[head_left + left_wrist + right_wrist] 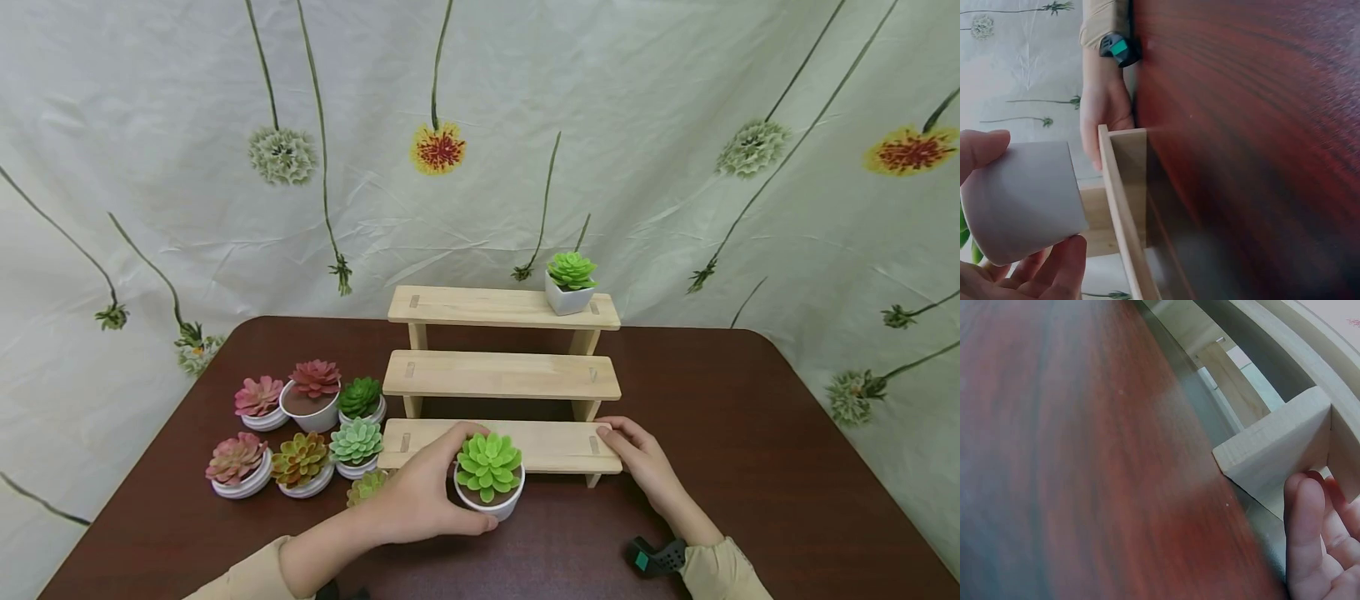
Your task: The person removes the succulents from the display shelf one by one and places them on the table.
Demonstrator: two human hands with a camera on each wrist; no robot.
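My left hand grips a round white pot with a bright green succulent, fingers and thumb on opposite sides. It is held in front of the lowest step of a three-tier wooden plant stand. Seen from the left wrist, the pot's smooth wall sits between thumb and fingers, close to the step's edge. At the right end of the lowest step, my right hand holds the board, thumb on top. The right wrist view shows its fingers beside the stand's end leg.
A square-potted green succulent stands at the right of the top step. Left of the stand are several potted succulents, among them a red one, an orange-brown one and a pale green one. All stand on a dark red-brown table before a floral cloth.
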